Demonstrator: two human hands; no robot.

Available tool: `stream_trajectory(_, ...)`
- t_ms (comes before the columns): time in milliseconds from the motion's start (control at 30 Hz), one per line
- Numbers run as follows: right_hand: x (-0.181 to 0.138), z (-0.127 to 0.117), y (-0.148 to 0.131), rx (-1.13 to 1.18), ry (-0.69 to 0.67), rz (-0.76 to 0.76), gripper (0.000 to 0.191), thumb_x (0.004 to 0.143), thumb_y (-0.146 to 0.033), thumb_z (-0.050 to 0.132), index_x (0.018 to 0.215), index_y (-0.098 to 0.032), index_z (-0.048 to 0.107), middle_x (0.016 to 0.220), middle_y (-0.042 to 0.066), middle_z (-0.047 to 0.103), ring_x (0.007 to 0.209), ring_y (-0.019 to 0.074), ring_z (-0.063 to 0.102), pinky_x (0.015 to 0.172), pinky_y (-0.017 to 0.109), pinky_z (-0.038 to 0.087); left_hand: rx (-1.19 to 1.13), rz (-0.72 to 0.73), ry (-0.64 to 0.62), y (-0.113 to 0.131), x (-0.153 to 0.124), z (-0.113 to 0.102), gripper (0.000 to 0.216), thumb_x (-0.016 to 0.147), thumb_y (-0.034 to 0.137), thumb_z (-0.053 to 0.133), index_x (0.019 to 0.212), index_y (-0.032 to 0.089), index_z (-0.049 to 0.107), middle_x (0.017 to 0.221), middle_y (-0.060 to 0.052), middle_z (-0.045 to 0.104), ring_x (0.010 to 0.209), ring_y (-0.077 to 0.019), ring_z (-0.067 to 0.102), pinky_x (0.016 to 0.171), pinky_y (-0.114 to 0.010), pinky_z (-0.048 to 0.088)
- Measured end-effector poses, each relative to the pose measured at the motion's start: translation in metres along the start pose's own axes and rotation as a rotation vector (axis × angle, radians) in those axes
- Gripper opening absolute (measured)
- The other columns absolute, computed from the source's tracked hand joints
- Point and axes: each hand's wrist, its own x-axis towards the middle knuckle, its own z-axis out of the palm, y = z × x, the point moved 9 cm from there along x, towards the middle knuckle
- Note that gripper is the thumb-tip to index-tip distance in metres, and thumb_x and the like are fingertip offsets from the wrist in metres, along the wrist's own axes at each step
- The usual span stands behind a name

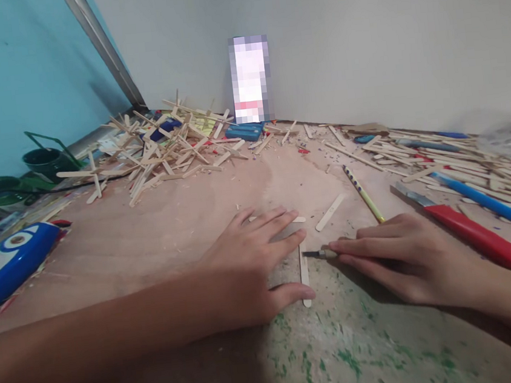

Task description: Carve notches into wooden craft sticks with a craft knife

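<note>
My left hand (256, 258) lies flat on the wooden board (159, 226), fingers stretched out, pressing down a popsicle stick (304, 274) that runs towards me between forefinger and thumb. My right hand (399, 255) is closed round a small craft knife (317, 254). The knife's blade tip touches the stick's right edge near my left forefinger. Another loose stick (329, 212) lies just beyond my hands, next to a yellow striped pencil (363, 194).
A heap of popsicle sticks (164, 149) fills the back left, more sticks (462, 163) the right. A red utility knife (470, 233) and a blue pen (479, 197) lie to the right. A blue-white object (11, 260) sits left. A blurred phone (250, 79) leans on the wall.
</note>
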Motion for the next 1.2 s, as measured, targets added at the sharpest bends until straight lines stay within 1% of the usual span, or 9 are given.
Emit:
stream_trajectory(133,0.0,0.0,-0.002,-0.005,0.0,-0.022,0.04,0.123,-0.015,0.067,0.16,-0.023,0.079,0.085,0.0,0.083,0.064,0.0114,0.073,0.058,0.028,0.05,0.006,-0.009,-0.007,-0.001,0.0,0.0,0.084,0.109,0.081,0.078,0.17,0.024,0.073,0.185,-0.017,0.063,0.171,-0.0433,0.062,0.143,-0.07,0.043)
stream_trajectory(233,-0.001,-0.001,-0.001,-0.023,0.011,-0.021,0.039,0.123,-0.016,0.067,0.16,-0.023,0.078,0.086,0.001,0.084,0.063,0.0123,0.073,0.056,0.03,0.049,0.004,-0.01,0.0,-0.001,0.0,-0.001,0.084,0.108,0.081,0.078,0.169,0.024,0.074,0.184,-0.018,0.064,0.171,-0.0435,0.062,0.143,-0.07,0.043)
stream_trajectory(367,-0.002,0.0,0.0,-0.026,0.014,-0.024,0.03,0.124,-0.015,0.065,0.148,-0.022,0.082,0.088,0.003,0.086,0.061,0.0137,0.073,0.053,0.033,0.048,0.003,-0.003,0.007,0.001,0.001,-0.002,0.084,0.109,0.08,0.079,0.169,0.023,0.074,0.184,-0.018,0.064,0.17,-0.0428,0.062,0.143,-0.071,0.044)
stream_trajectory(533,0.001,-0.001,-0.007,-0.064,0.024,-0.001,0.023,0.124,-0.016,0.065,0.135,-0.02,0.085,0.084,0.002,0.084,0.058,0.0133,0.07,0.052,0.034,0.046,0.005,-0.013,-0.03,0.002,0.001,-0.003,0.083,0.11,0.078,0.08,0.17,0.023,0.072,0.184,-0.019,0.063,0.172,-0.0429,0.061,0.144,-0.071,0.042)
stream_trajectory(700,0.008,-0.003,-0.016,-0.061,0.001,0.096,0.024,0.125,-0.017,0.062,0.121,-0.018,0.085,0.076,-0.002,0.077,0.054,0.0097,0.065,0.053,0.027,0.047,0.014,-0.021,-0.11,0.006,0.002,-0.008,0.079,0.115,0.076,0.076,0.173,0.023,0.069,0.188,-0.02,0.058,0.177,-0.0411,0.055,0.147,-0.069,0.038)
stream_trajectory(833,0.009,0.001,-0.018,-0.012,-0.067,0.207,0.029,0.123,-0.02,0.063,0.103,-0.021,0.082,0.075,-0.001,0.076,0.057,0.0093,0.067,0.055,0.024,0.05,0.006,-0.019,-0.131,0.007,0.003,-0.009,0.078,0.117,0.075,0.073,0.174,0.021,0.067,0.19,-0.02,0.057,0.178,-0.0417,0.053,0.148,-0.07,0.037)
stream_trajectory(1000,0.006,-0.001,-0.019,0.047,-0.075,0.296,0.036,0.124,-0.025,0.062,0.089,-0.026,0.073,0.069,0.0,0.067,0.051,0.012,0.055,0.045,0.029,0.044,0.009,-0.014,-0.116,0.007,0.003,-0.003,0.079,0.115,0.076,0.071,0.175,0.024,0.067,0.189,-0.019,0.057,0.178,-0.0424,0.053,0.148,-0.071,0.034)
stream_trajectory(1100,0.004,-0.002,-0.019,0.043,-0.079,0.303,0.038,0.123,-0.026,0.062,0.086,-0.028,0.068,0.068,-0.001,0.065,0.051,0.0131,0.055,0.044,0.032,0.042,-0.001,-0.008,-0.117,0.008,0.003,-0.002,0.078,0.116,0.073,0.07,0.175,0.023,0.066,0.189,-0.02,0.057,0.179,-0.0421,0.052,0.148,-0.071,0.033)
stream_trajectory(1200,0.004,-0.002,-0.02,0.024,-0.079,0.296,0.036,0.122,-0.026,0.064,0.087,-0.028,0.067,0.069,0.0,0.066,0.053,0.0143,0.057,0.045,0.035,0.042,-0.009,0.007,-0.144,0.011,0.002,-0.001,0.075,0.119,0.069,0.066,0.177,0.021,0.062,0.192,-0.019,0.054,0.182,-0.0392,0.048,0.15,-0.067,0.032)
